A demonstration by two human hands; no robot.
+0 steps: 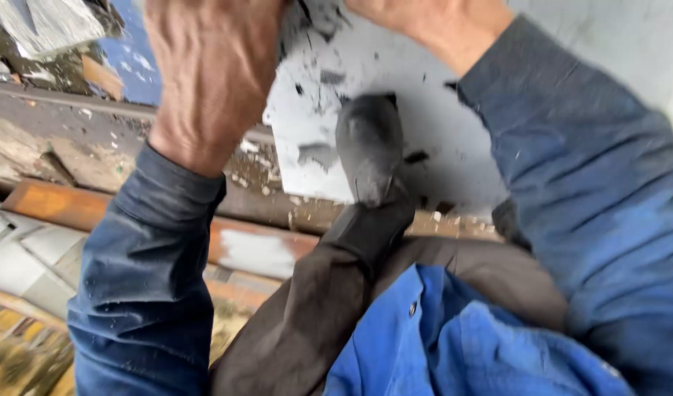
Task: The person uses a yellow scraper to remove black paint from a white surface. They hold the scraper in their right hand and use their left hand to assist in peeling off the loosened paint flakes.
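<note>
My left hand [212,73] is raised at the top left with its back toward me. Its fingers run out of the picture at the upper edge of a white-painted panel [439,139] with dark chipped patches. My right hand [439,26] is at the top right over the same panel, and only its heel and wrist show. Whether either hand grips the panel is hidden. My dark boot [369,147] presses on the middle of the panel. Both arms wear blue sleeves.
A rusty metal beam [58,205] runs across below the panel, with a white paint patch [256,253] on it. Grey tiles [28,257] lie at the lower left. Debris and a blue surface [135,62] sit at the upper left. My blue jacket [454,337] fills the bottom.
</note>
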